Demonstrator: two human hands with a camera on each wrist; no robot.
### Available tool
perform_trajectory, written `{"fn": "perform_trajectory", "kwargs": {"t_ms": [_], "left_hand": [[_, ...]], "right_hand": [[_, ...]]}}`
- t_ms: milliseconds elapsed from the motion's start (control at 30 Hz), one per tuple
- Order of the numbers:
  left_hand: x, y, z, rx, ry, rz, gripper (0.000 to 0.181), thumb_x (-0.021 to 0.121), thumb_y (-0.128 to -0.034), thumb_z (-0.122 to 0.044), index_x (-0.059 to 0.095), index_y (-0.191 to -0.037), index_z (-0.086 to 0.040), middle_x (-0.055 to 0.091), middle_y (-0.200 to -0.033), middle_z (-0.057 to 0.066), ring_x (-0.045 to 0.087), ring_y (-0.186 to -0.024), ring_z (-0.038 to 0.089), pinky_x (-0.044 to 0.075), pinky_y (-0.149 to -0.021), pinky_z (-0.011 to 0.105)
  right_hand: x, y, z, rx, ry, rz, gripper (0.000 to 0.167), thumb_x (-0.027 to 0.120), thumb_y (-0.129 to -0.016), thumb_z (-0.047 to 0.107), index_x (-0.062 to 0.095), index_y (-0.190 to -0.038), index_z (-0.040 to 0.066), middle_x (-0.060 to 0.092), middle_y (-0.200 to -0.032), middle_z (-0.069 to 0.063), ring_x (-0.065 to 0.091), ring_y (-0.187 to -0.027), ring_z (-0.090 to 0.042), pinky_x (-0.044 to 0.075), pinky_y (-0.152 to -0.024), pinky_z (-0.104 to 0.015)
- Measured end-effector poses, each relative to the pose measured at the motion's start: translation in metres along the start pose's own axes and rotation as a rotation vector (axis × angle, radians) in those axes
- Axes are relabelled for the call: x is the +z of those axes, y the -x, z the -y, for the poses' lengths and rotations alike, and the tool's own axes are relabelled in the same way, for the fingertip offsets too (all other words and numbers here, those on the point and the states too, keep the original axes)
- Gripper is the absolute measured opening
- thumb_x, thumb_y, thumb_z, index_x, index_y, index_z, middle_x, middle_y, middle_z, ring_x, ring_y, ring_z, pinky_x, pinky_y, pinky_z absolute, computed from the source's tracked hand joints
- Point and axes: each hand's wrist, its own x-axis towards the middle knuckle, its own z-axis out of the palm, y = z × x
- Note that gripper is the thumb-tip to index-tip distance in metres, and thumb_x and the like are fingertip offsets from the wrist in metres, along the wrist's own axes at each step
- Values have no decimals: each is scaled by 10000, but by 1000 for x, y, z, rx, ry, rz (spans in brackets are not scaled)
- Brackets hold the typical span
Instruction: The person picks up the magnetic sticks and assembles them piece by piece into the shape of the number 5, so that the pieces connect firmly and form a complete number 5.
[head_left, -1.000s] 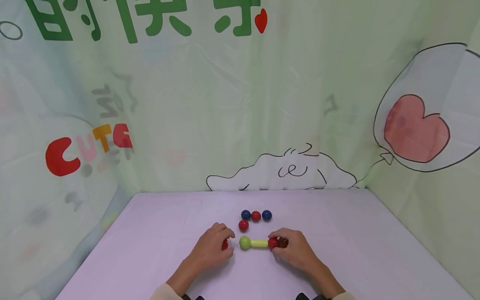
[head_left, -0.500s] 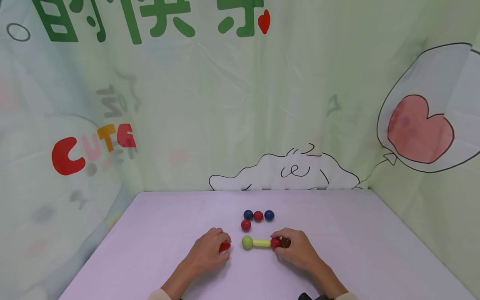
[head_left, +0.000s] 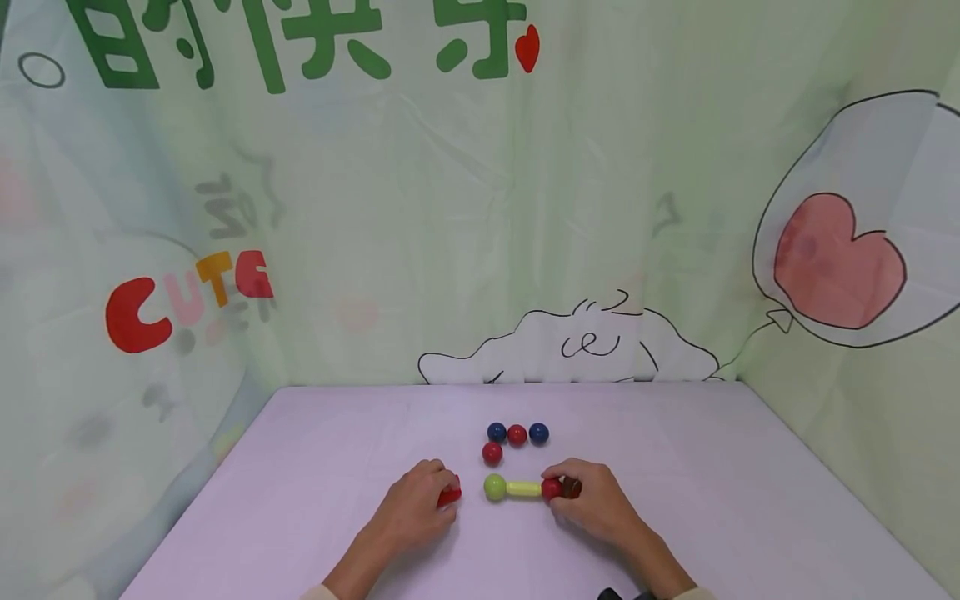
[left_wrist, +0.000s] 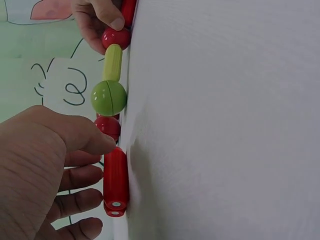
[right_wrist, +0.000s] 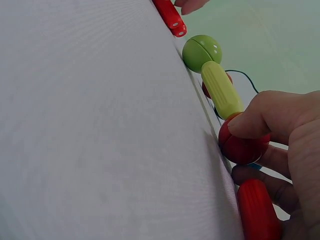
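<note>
My left hand [head_left: 415, 506] curls around two short red rods [left_wrist: 116, 180] lying side by side, pale dots on their ends. Its thumb touches one rod near the top in the left wrist view; the other fingertips lie along the far side. My right hand [head_left: 597, 500] pinches a red ball [right_wrist: 242, 145] between thumb and fingers. That ball adjoins a yellow rod [head_left: 523, 489], with a green ball [head_left: 495, 487] at the rod's other end. Another red rod [right_wrist: 257, 210] lies under the right hand's fingers, partly hidden.
Behind the yellow rod, a blue ball [head_left: 497, 432], a red ball [head_left: 517, 435] and another blue ball [head_left: 538, 432] form a row. One more red ball [head_left: 492, 453] sits just in front of them. A printed cloth backdrop [head_left: 360, 250] rises behind the table [head_left: 337, 425].
The red rod in my left hand has turned from upright to sideways in the head view, and part of a second now shows. My right hand keeps its place on the red ball.
</note>
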Motion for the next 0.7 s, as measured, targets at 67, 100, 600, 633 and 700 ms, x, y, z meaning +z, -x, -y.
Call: {"fn": "perform_trajectory", "kwargs": {"t_ms": [67,100,600,633,700], "left_hand": [[-1,-1,0,-5,3,7,196,783,-832,-170,736,-1015,-116,592,-912,-48,520,-835,84,549,-773,290],[-1,-1,0,-9,10,11,201,790,-832,-170,736,-1017,-111,593,-913,-45,521,-831,83,551,-773,289],[1,0,-4,-78,106,13,184,784,-839,-129,722,-1005,-80,582,-911,-27,531,-811,109,553,-769,294],[2,0,-4,-82,106,10,186,786,-838,-135,720,-1004,-82,581,-912,-29,531,-813,109,554,-769,297],[2,0,-5,-91,109,4,193,790,-835,-141,717,-1004,-85,578,-910,-33,531,-815,110,553,-770,302]], "right_hand": [[0,0,0,5,2,0,302,783,-767,38,778,-1045,158,676,-935,61,549,-804,-138,475,-701,-244],[0,0,1,9,-1,1,303,783,-768,38,778,-1046,160,676,-936,61,547,-804,-137,475,-700,-246],[2,-1,-2,-11,15,-15,293,776,-762,40,776,-1034,151,666,-914,76,545,-787,-129,477,-689,-237],[2,-1,-2,-8,15,-15,294,777,-762,40,776,-1035,151,665,-914,77,545,-789,-129,477,-691,-237],[2,-1,-2,-1,13,-13,297,778,-763,40,776,-1037,153,663,-913,80,547,-792,-130,479,-693,-238]]}}
